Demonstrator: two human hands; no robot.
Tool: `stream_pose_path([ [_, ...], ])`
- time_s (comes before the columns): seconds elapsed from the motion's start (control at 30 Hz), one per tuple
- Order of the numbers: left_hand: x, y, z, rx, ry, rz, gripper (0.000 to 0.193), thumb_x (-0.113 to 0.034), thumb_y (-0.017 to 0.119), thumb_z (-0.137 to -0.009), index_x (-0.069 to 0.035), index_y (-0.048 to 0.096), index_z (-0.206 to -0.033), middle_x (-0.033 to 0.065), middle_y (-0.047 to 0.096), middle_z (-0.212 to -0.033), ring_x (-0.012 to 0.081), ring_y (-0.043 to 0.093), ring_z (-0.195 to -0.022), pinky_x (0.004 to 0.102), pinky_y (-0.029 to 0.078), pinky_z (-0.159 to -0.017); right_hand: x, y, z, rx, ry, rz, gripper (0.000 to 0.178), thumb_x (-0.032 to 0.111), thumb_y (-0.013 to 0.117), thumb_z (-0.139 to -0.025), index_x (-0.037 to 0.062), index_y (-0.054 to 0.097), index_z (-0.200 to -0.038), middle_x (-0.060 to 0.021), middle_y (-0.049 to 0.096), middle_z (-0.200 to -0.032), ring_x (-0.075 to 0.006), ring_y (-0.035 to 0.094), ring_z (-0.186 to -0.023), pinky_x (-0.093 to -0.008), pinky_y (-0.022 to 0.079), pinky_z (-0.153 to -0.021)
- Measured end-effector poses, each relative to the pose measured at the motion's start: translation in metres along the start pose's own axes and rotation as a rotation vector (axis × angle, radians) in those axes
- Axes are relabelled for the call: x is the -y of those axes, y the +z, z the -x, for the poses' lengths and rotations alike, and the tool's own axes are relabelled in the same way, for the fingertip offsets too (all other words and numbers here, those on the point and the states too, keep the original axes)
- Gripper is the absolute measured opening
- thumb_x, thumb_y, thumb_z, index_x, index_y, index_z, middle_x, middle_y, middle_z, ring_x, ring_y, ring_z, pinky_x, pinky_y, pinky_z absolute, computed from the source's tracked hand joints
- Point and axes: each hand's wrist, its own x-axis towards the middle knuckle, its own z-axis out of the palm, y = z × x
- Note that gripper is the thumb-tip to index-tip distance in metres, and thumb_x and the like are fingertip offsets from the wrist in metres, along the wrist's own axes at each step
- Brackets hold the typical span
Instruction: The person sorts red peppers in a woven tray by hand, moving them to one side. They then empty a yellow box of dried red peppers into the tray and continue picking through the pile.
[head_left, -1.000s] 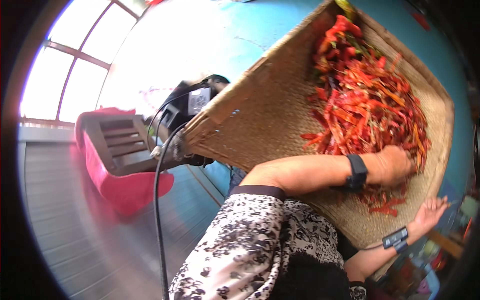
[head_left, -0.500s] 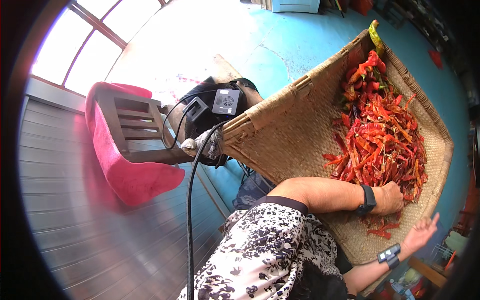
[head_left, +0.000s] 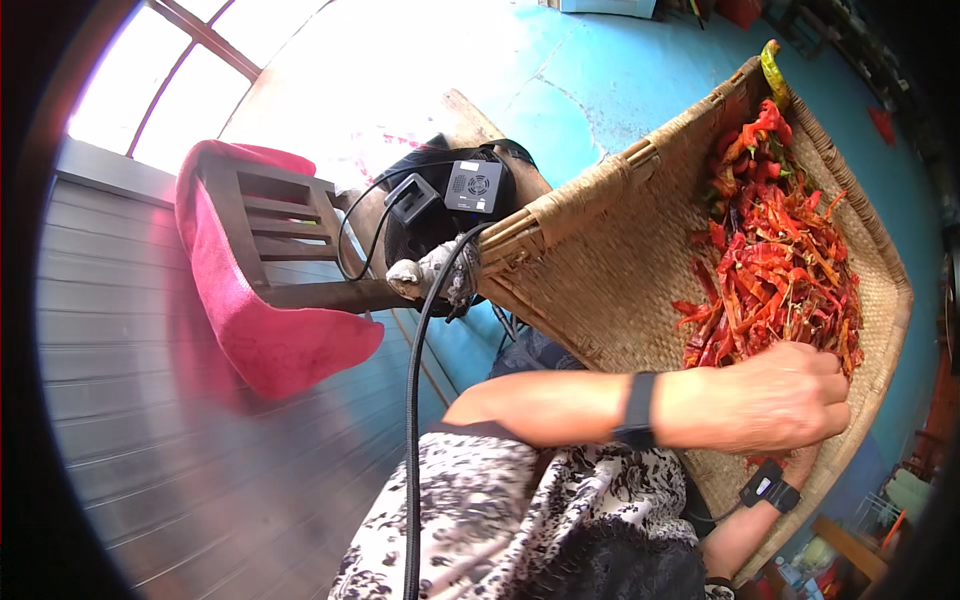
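Observation:
A large heap of dried red chili peppers lies in a woven bamboo basket. My left hand is above the near end of the heap, fingers curled together. Whatever is between those fingers, if anything, is hidden. Below and partly behind it, my right hand is low over the basket, its fingers covered by the left hand. Both wrists wear dark bands. At the far corner of the basket, a yellow-green pepper leans on the rim, near some fresher-looking red peppers.
A black cable runs down past the basket's cloth-wrapped corner. A wooden chair draped with a pink cloth stands at the left. Beyond the basket's left corner sits a grey-and-black device. Blue floor shows behind.
My left hand has lifted off the chilies and appears larger. My right hand has moved inward from the basket's right edge, from fingers spread to partly hidden beneath the left.

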Motion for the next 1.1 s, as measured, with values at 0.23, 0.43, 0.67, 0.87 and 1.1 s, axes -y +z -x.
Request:
stream_pose_path([
  [0.23,-0.022,-0.096,0.097,-0.08,-0.41,0.26,0.016,-0.017,0.067,-0.081,-0.003,0.062,-0.087,0.0052,0.052,-0.066,0.0199,0.05,-0.057,0.0334,0.039,-0.049,-0.042,-0.018,-0.008,-0.05,-0.062,0.298,0.041,0.009,0.059,-0.087,-0.0027,0.049,-0.124,0.0011,0.051,-0.086,-0.0057,0.046,-0.073,-0.0196,0.04,-0.063],
  [0.43,-0.014,-0.112,0.139,0.014,-0.597,0.654,0.02,-0.018,0.064,-0.085,0.002,0.063,-0.091,0.0104,0.06,-0.079,0.0239,0.057,-0.068,0.0336,0.045,-0.059,-0.061,-0.028,-0.011,-0.093,-0.028,0.274,0.04,0.018,0.06,-0.089,-0.0026,0.051,-0.122,0.0025,0.05,-0.086,-0.0058,0.046,-0.074,-0.0195,0.04,-0.066],
  [0.67,-0.003,-0.153,0.169,0.279,-0.803,1.116,0.029,-0.018,0.059,-0.089,0.004,0.06,-0.107,0.0179,0.062,-0.101,0.0287,0.06,-0.094,0.035,0.047,-0.079,-0.053,-0.023,-0.005,-0.107,-0.046,0.295,0.04,0.015,0.06,-0.089,-0.0011,0.05,-0.123,0.0032,0.05,-0.086,-0.0053,0.047,-0.075,-0.0188,0.04,-0.068],
  [0.87,-0.013,-0.163,0.197,0.085,-1.341,1.063,0.024,-0.009,0.062,-0.085,0.003,0.063,-0.105,0.016,0.062,-0.11,0.0253,0.057,-0.107,0.0352,0.043,-0.093,-0.041,-0.017,-0.002,-0.123,-0.046,0.339,0.02,0.007,0.058,-0.088,0.0007,0.056,-0.107,0.0039,0.049,-0.084,-0.0043,0.045,-0.074,-0.018,0.038,-0.066],
  [1.1,-0.013,-0.143,0.257,0.161,-1.465,0.452,0.032,-0.019,0.054,-0.086,-0.006,0.056,-0.116,0.0116,0.055,-0.121,0.0228,0.052,-0.113,0.0356,0.04,-0.097,-0.027,-0.019,0.001,-0.023,0.038,0.316,0.02,0.012,0.061,-0.088,0.0,0.055,-0.103,0.0016,0.05,-0.088,-0.0065,0.048,-0.078,-0.0188,0.041,-0.069],
])
